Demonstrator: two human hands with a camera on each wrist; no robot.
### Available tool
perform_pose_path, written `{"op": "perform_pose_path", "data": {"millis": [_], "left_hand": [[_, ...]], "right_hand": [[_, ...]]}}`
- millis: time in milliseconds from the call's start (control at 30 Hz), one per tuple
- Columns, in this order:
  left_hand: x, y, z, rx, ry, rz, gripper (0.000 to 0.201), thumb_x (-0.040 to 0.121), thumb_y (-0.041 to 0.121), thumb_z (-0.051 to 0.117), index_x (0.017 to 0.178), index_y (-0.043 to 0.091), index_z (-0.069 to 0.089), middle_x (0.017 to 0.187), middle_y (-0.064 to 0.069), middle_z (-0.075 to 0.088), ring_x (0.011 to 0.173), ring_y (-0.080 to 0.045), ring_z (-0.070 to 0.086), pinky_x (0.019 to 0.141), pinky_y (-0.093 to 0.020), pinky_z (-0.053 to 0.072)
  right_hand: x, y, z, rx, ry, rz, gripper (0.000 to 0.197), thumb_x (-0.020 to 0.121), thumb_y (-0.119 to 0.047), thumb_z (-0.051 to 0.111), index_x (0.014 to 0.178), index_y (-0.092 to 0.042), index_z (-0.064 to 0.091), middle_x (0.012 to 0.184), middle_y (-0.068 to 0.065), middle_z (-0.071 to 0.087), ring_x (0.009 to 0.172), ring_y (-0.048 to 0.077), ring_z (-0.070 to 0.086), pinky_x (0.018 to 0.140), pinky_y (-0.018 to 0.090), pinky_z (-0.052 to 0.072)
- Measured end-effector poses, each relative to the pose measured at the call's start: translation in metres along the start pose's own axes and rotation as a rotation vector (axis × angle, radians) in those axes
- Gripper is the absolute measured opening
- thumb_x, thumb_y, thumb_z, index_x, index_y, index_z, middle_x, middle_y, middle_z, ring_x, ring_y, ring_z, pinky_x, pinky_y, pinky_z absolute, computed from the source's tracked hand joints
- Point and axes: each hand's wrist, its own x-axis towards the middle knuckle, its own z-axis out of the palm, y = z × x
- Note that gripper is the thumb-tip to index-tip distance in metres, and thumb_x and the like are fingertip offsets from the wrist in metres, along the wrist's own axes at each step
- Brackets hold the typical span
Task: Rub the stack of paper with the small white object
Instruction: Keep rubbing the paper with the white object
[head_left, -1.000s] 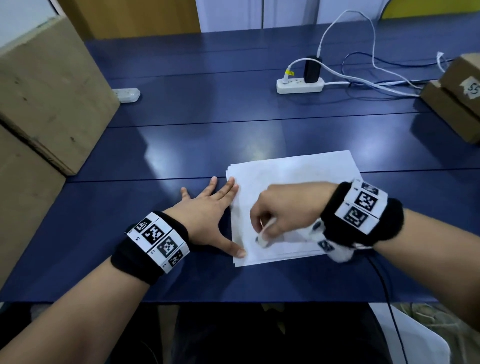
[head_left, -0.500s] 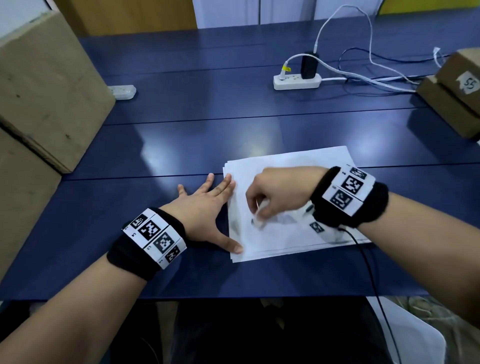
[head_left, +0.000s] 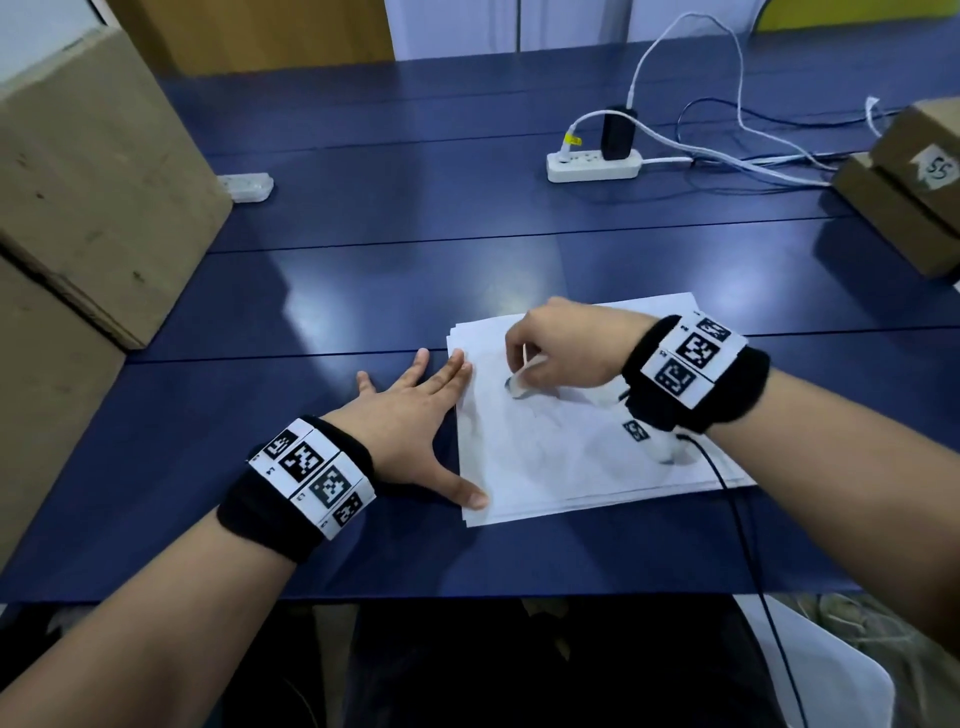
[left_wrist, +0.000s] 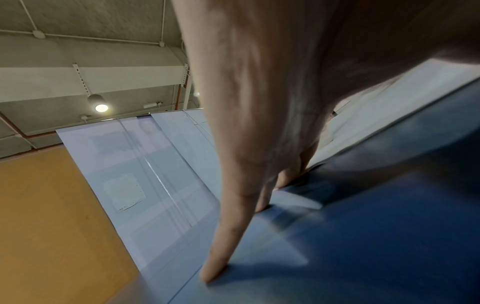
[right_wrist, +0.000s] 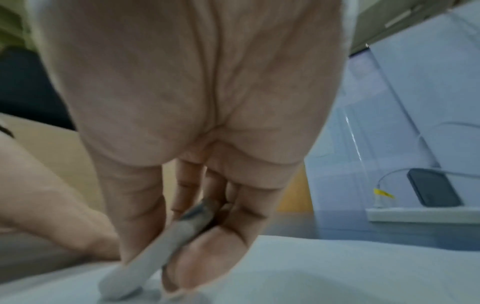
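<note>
The stack of paper (head_left: 571, 457) is lying flat on the blue table (head_left: 363, 291), near its front edge; thin, light sheets like these are likely sliding and creasing easily, so pinning them matters. The left hand (head_left: 410, 421) is pressing with fingers straight and spread, fingertips and thumb touching the stack's left edge. The right hand (head_left: 561, 348) is pinching the small white object (head_left: 517, 387), probably a soft, slightly grippy eraser, best held near its rubbing tip, which is meeting the top sheet. A cardboard box (head_left: 924, 171) at the right is bearing a handwritten "55".
</note>
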Motion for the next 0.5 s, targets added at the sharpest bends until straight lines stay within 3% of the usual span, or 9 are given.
{"op": "perform_pose_path", "data": {"millis": [33, 100, 167, 200, 333, 400, 433, 500], "left_hand": [[0.000, 0.000, 0.000, 0.001, 0.001, 0.000, 0.149, 0.047, 0.095, 0.059, 0.152, 0.029, -0.022, 0.156, 0.020, -0.030, 0.146, -0.016, -0.029, 0.108, -0.077, 0.005], [0.001, 0.000, 0.001, -0.001, 0.000, -0.001, 0.149, 0.047, 0.094, 0.060, 0.152, 0.029, -0.023, 0.156, 0.020, -0.031, 0.146, -0.016, -0.029, 0.108, -0.077, 0.003], [0.001, 0.000, 0.001, -0.004, -0.001, 0.000, 0.149, 0.047, 0.094, 0.060, 0.152, 0.029, -0.023, 0.155, 0.021, -0.031, 0.145, -0.015, -0.030, 0.108, -0.077, 0.002], [0.001, 0.000, 0.001, -0.005, -0.002, 0.000, 0.149, 0.047, 0.093, 0.061, 0.152, 0.029, -0.023, 0.155, 0.021, -0.031, 0.145, -0.015, -0.030, 0.108, -0.077, 0.002], [0.001, 0.001, 0.000, 0.001, -0.001, 0.000, 0.149, 0.046, 0.095, 0.059, 0.152, 0.029, -0.023, 0.156, 0.020, -0.031, 0.145, -0.015, -0.030, 0.108, -0.077, 0.003], [0.000, 0.001, 0.000, 0.000, -0.001, 0.000, 0.148, 0.047, 0.094, 0.059, 0.152, 0.029, -0.022, 0.156, 0.020, -0.031, 0.145, -0.015, -0.030, 0.108, -0.077, 0.004], [0.000, 0.000, 0.000, 0.000, 0.001, 0.001, 0.148, 0.047, 0.094, 0.060, 0.152, 0.029, -0.022, 0.156, 0.020, -0.031, 0.145, -0.015, -0.030, 0.108, -0.077, 0.004], [0.000, 0.000, 0.001, -0.008, 0.004, 0.001, 0.149, 0.047, 0.094, 0.060, 0.152, 0.029, -0.022, 0.156, 0.021, -0.031, 0.145, -0.015, -0.030, 0.108, -0.077, 0.003]], "right_hand": [[-0.003, 0.000, 0.001, 0.010, -0.004, -0.009, 0.021, 0.083, -0.042, 0.073, 0.092, -0.024, 0.069, 0.075, -0.014, 0.059, 0.086, 0.017, 0.063, 0.073, 0.031, 0.050], [-0.014, -0.007, 0.007, 0.066, -0.159, -0.083, 0.022, 0.079, -0.042, 0.077, 0.089, -0.024, 0.071, 0.072, -0.011, 0.066, 0.077, 0.012, 0.065, 0.068, 0.028, 0.051], [-0.025, -0.018, 0.017, 0.107, -0.356, -0.146, 0.025, 0.076, -0.045, 0.080, 0.088, -0.026, 0.071, 0.075, -0.008, 0.071, 0.073, 0.015, 0.068, 0.070, 0.034, 0.057], [-0.026, -0.020, 0.019, 0.117, -0.385, -0.157, 0.026, 0.075, -0.047, 0.080, 0.088, -0.026, 0.072, 0.077, -0.007, 0.072, 0.074, 0.017, 0.068, 0.071, 0.037, 0.058], [-0.007, -0.003, 0.003, 0.053, -0.128, -0.035, 0.025, 0.078, -0.045, 0.078, 0.090, -0.025, 0.071, 0.082, -0.008, 0.070, 0.082, 0.016, 0.065, 0.070, 0.029, 0.051], [-0.003, 0.003, 0.000, 0.010, -0.018, 0.012, 0.022, 0.081, -0.043, 0.074, 0.093, -0.024, 0.070, 0.086, -0.008, 0.066, 0.089, 0.018, 0.063, 0.073, 0.031, 0.049], [-0.005, 0.003, 0.002, 0.009, -0.027, -0.003, 0.021, 0.082, -0.042, 0.074, 0.093, -0.024, 0.070, 0.085, -0.008, 0.066, 0.089, 0.019, 0.064, 0.074, 0.032, 0.051], [-0.016, -0.007, 0.008, 0.038, -0.199, -0.086, 0.022, 0.079, -0.042, 0.077, 0.090, -0.024, 0.071, 0.080, -0.008, 0.069, 0.081, 0.017, 0.067, 0.073, 0.033, 0.054]]}}
